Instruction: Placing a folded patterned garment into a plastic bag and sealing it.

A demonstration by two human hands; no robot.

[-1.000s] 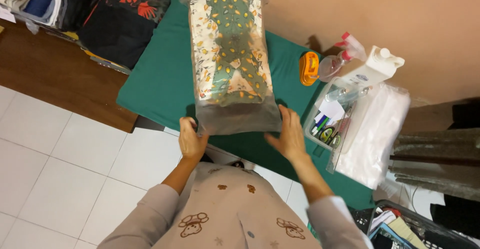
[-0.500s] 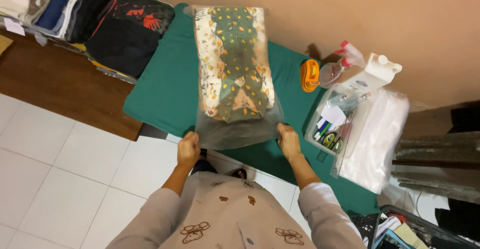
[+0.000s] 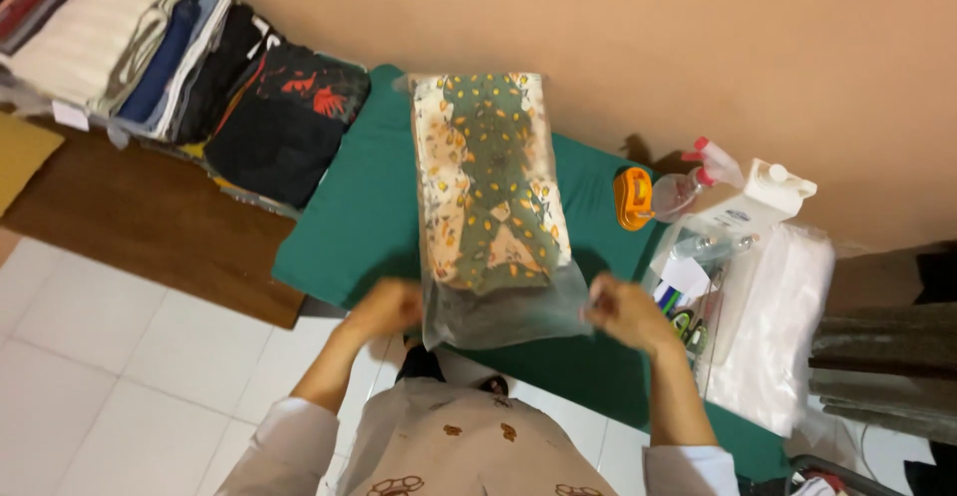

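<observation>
1. A green-covered counter (image 3: 349,227) stands against a tan wall (image 3: 598,27), over white floor tiles (image 3: 100,356); folded clothes (image 3: 169,67) are stacked at its far-left end.
2. The left hand (image 3: 384,309) and right hand (image 3: 623,312) each have their grip pinched on a near corner of a clear plastic bag (image 3: 503,322).
3. The bag lies lengthwise mid-counter, holding a folded cream-and-green patterned cloth (image 3: 488,182).
4. Right of it: an orange tape dispenser (image 3: 632,199), a spray bottle (image 3: 698,177), a white bottle (image 3: 763,202) and a pile of clear bags (image 3: 773,327).

Clear plastic bag (image 3: 495,207) of patterned cloth on green table; stacked clear bags (image 3: 773,331) at right
</observation>
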